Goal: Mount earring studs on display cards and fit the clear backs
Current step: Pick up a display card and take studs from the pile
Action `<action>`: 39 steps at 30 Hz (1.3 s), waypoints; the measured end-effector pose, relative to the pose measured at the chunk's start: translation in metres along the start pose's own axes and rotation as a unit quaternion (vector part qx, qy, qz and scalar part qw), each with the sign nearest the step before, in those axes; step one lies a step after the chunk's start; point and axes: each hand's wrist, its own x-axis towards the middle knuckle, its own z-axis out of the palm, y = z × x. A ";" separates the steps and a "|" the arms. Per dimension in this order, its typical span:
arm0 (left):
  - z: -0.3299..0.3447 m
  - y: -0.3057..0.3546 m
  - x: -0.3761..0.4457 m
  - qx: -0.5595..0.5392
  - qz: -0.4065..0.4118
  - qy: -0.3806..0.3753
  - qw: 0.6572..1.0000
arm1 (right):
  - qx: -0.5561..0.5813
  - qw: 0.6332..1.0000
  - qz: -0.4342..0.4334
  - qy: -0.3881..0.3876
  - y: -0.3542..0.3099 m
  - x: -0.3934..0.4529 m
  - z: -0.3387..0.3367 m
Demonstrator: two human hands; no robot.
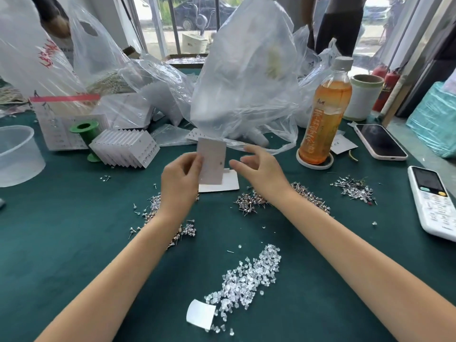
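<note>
— How many cards can you see?

— One display card (212, 162) is up in the left hand (181, 180), pinched at its left edge. One more card (228, 184) lies flat on the green table (74, 230) behind it. A stack of cards (125, 149) stands to the left, too packed to count.

— And the right hand (261, 172)?

— Fingers loosely spread, just beside the held card. I can't tell if it holds a stud.

— Studs?

— Three piles of studs (249, 201), partly hidden by the arms. One pile of clear backs (246, 277) lies nearer.
</note>
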 end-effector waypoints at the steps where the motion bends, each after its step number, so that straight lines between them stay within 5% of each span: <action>1: 0.000 0.004 0.000 -0.098 -0.077 0.001 0.992 | 0.049 0.997 0.041 -0.032 -0.002 -0.002 0.000; 4: -0.003 0.009 -0.009 -0.275 -0.214 -0.034 0.937 | 0.169 0.976 0.095 -0.102 -0.007 -0.008 0.001; 7: -0.014 0.007 -0.022 -0.311 -0.250 -0.105 0.911 | 0.166 0.977 0.085 -0.099 -0.009 -0.011 0.000; 9: -0.025 0.000 -0.026 -0.213 -0.192 -0.147 0.947 | 0.130 0.982 0.076 -0.117 -0.011 -0.012 -0.001; 11: -0.038 -0.006 -0.029 -0.035 -0.047 -0.176 0.983 | 0.101 0.982 0.076 -0.140 -0.012 -0.013 -0.002; 14: -0.055 -0.011 -0.029 0.145 0.154 -0.187 0.959 | 0.069 0.982 0.081 -0.157 -0.012 -0.015 0.003; 16: -0.062 -0.013 -0.028 0.188 0.195 -0.189 0.944 | 0.062 0.981 0.080 -0.164 -0.013 -0.016 0.009; 21: -0.074 -0.024 -0.024 0.175 0.156 -0.176 0.956 | 0.045 0.988 0.082 -0.122 -0.013 -0.023 0.027; 28: -0.084 -0.036 -0.026 0.178 0.141 -0.126 0.966 | -0.124 0.988 -0.052 -0.071 -0.002 -0.044 0.047; 32: -0.081 -0.039 -0.026 0.178 0.133 -0.110 0.969 | -0.169 0.970 -0.081 -0.154 0.001 -0.046 0.048; 39: -0.078 -0.043 -0.028 0.179 0.120 -0.113 0.970 | -0.229 0.951 -0.136 -0.158 -0.001 -0.045 0.057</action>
